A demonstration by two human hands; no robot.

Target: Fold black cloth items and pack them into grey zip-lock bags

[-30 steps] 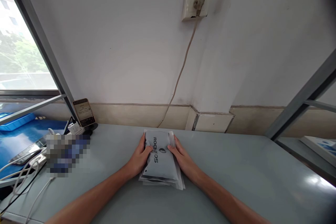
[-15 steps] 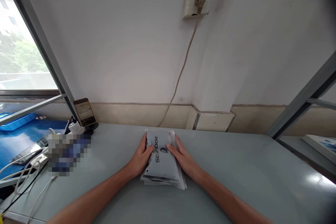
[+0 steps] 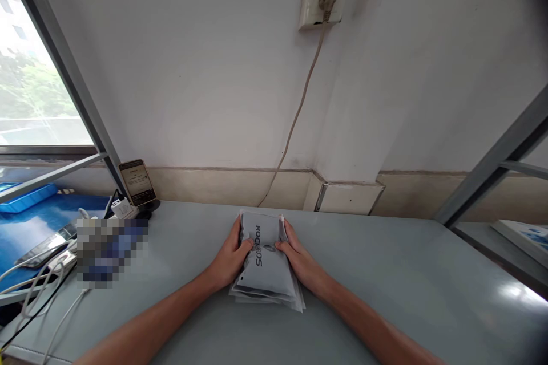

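Observation:
A stack of frosted plastic bags (image 3: pixel 268 279) with dark lettering and a small round logo lies on the grey table, in the middle near me. My left hand (image 3: pixel 231 256) grips its left side, with the thumb on top of the uppermost bag. On the opposite side my right hand (image 3: pixel 302 259) holds the stack the same way, thumb near the logo. The fingers of both hands are partly hidden behind the bags. Edges of lower bags stick out at the near end. What the bags contain cannot be made out.
A phone (image 3: pixel 137 182) leans on a stand at the back left. Near it are a white charger (image 3: pixel 123 208), tangled cables and a blurred-out patch. A power cord (image 3: pixel 295 120) hangs from the wall socket (image 3: pixel 326 0). Metal frame bars (image 3: pixel 492 165) rise at both sides.
Both hands have squeezed the stack slightly inward, and the top bag now bulges and creases between the thumbs. The stack stays in about the same place.

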